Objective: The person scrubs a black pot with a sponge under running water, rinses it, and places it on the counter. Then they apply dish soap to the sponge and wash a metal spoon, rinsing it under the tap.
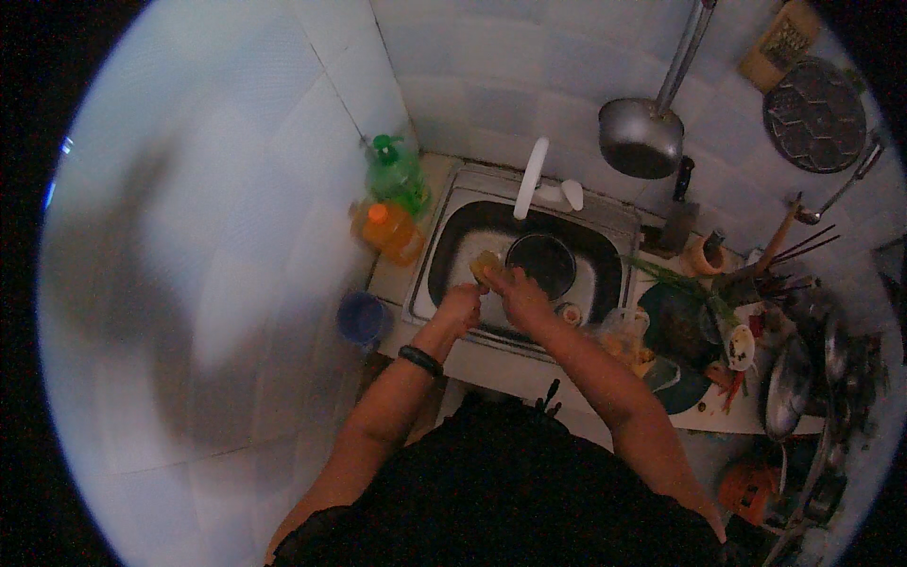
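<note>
In the head view, both of my hands are over the front part of a metal sink (453,244). My left hand (462,307) is closed around a thin item, perhaps a handle, that is mostly hidden by the fingers. A yellowish-brown item (485,266), too blurred to name, is at the fingertips of my right hand (523,298), just beyond the left fist. A dark round pan or bowl (542,266) sits in the sink to the right of it. Near my right wrist lies the sink's drain fitting (569,314). A white faucet (531,177) arches over the back of the basin.
Green (397,177) and orange (393,234) bottles and a blue mug (361,319) stand left of the sink. Right of it are a plastic bag (623,329), a dark green board (680,404), green onions (666,273) and a cleaver (680,220). A ladle (641,138) hangs above.
</note>
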Motion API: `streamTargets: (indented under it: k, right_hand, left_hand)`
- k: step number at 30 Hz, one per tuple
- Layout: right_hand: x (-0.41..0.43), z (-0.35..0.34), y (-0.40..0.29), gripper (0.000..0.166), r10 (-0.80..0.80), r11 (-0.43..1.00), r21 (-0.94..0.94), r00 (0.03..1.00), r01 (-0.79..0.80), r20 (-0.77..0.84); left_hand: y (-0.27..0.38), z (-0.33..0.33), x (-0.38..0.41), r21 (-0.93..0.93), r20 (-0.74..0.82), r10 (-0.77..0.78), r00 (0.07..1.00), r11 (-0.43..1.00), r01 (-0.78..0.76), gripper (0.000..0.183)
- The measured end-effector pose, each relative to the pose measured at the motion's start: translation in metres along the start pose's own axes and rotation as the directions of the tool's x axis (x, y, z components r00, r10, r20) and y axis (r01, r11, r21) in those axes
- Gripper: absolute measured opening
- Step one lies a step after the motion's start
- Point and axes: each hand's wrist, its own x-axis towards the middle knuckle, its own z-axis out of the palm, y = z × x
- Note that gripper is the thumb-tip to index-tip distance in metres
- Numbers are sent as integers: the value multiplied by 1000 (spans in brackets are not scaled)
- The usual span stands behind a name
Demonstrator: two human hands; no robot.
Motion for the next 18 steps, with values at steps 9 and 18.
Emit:
streamTargets:
  k: [9,18]
  right_hand:
    - [10,-8,26,60,386,816,529,901,-233,-199]
    - [33,1,23,63,155,759,651,974,-10,-165]
  left_hand:
    - [18,-14,-11,-74,52,-1,999,997,5,24]
    - [29,4,-46,118,93,0,996,993,-12,22]
